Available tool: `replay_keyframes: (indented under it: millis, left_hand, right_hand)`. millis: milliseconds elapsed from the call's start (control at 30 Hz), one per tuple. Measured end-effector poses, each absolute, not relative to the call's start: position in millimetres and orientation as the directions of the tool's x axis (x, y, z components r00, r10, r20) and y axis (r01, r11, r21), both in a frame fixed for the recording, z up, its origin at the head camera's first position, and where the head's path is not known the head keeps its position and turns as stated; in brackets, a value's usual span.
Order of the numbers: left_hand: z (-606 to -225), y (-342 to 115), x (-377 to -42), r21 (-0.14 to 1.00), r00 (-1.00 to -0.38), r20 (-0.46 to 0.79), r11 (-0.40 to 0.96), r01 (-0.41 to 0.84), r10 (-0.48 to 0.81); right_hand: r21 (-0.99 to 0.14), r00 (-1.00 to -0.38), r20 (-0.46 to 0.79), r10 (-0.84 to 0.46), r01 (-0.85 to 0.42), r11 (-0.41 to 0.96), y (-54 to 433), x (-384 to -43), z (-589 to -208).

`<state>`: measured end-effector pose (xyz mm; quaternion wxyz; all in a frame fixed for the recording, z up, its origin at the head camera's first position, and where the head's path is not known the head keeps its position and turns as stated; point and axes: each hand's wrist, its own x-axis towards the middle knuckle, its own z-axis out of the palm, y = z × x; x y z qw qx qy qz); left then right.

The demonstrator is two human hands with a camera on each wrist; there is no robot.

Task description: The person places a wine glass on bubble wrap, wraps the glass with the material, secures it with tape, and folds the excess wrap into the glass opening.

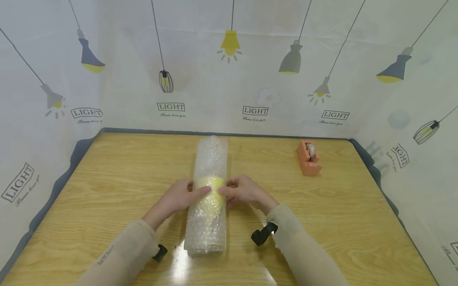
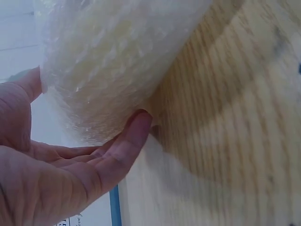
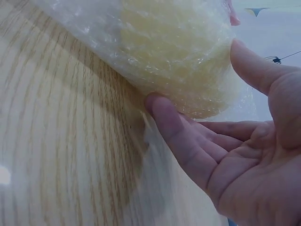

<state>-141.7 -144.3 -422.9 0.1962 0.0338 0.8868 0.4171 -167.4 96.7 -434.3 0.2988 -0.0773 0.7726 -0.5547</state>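
Note:
A long roll of bubble wrap [image 1: 212, 159] lies lengthwise on the wooden table, with something yellow [image 1: 214, 184] showing through its middle. From the left side, my left hand [image 1: 180, 194] holds the roll, thumb on top and fingers along the lower side. Opposite it, my right hand [image 1: 247, 190] grips the right side in the same way, its thumb tip close to the other thumb. In the left wrist view, the left fingers [image 2: 127, 146] curve under the bubble wrap [image 2: 108, 61]. The right wrist view has the right fingers [image 3: 174, 127] against the wrap's lower edge, near the tabletop.
An orange tape dispenser [image 1: 308, 159] with a roll of tape stands at the back right of the wooden table [image 1: 118, 178]. White cloth walls [image 1: 214, 87] printed with hanging lamps enclose the table's back and sides. Black straps with small devices [image 1: 264, 233] are on both wrists.

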Motion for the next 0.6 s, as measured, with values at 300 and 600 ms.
replay_keyframes:
  millis: [300,600]
  left_hand:
    - [-425,-139,-149,0.808,-0.939,-0.230,0.588,-0.037,0.257]
    - [-417,-130,-154,0.846,-0.954,-0.172,0.533,-0.016,0.244]
  right_hand:
    - [-0.928,-0.879,-0.257,-0.402,0.107,0.358,100,-170,-429]
    - [-0.940,-0.915,-0.198,-0.351,0.076,0.333,103,-173,-417]
